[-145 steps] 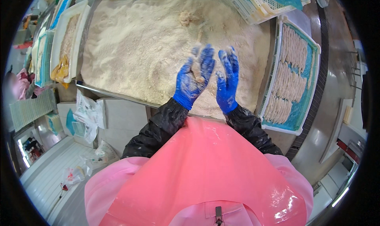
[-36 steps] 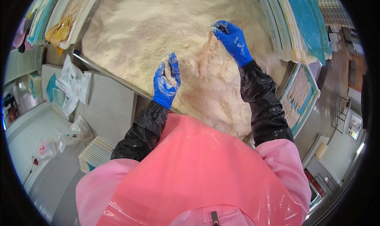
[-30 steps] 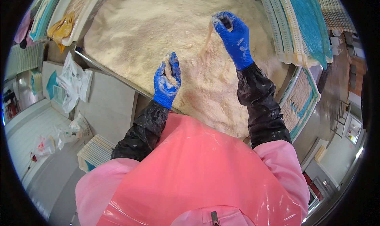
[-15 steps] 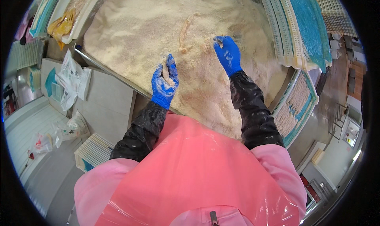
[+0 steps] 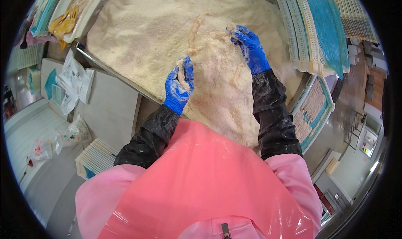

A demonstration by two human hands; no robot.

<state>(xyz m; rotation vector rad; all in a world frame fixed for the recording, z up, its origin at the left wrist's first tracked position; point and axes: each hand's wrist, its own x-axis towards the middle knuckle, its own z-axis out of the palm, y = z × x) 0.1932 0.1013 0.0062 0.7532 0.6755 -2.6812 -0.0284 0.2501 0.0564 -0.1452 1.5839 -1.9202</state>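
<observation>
My left hand (image 5: 180,83), in a floury blue glove, is closed around a pale coated strip (image 5: 182,78) above a wide metal tray (image 5: 104,62) of cream-coloured powder (image 5: 138,34). Higher and to the right, my right hand (image 5: 245,42), gloved the same way, pinches a small coated piece (image 5: 231,30) in its fingertips over the powder. Between and above the two hands a long pinkish strip (image 5: 194,33) lies on the powder. A fainter strip (image 5: 238,74) rests just below my right hand, partly covered in powder.
Stacked white trays with blue mesh (image 5: 318,25) border the right side, above a tray of coated strips (image 5: 310,109). At upper left are a tray (image 5: 86,15) and yellow gloves (image 5: 65,23). Plastic bags (image 5: 73,84) and stacked trays (image 5: 95,157) sit at lower left.
The pinkish strip that hung from my right hand now lies on the powder. That hand dropped, then rose slightly and now pinches a small piece. My left hand has barely moved.
</observation>
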